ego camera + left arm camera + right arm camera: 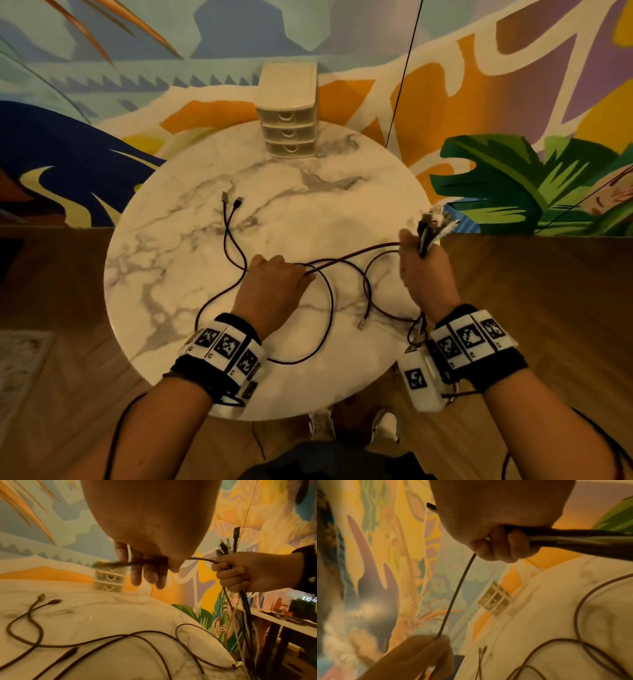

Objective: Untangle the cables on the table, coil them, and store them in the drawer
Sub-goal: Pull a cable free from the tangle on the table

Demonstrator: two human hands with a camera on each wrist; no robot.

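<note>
Our right hand (423,270) grips a bundle of cable ends (432,226); our left hand (274,277) pinches one dark cable (329,294) whose loops sprawl across the surface (308,192). We judge it light and limp, best held near the plugs. Crossing loops could snag; the drawer unit (288,130) stands well beyond.

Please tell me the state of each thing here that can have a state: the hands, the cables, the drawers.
left hand: grips one dark cable above the table.
right hand: holds a bundle of cables, ends upward.
loose dark cables: uncoiled, lying on the table.
drawer unit: upright, all three drawers closed.
</note>
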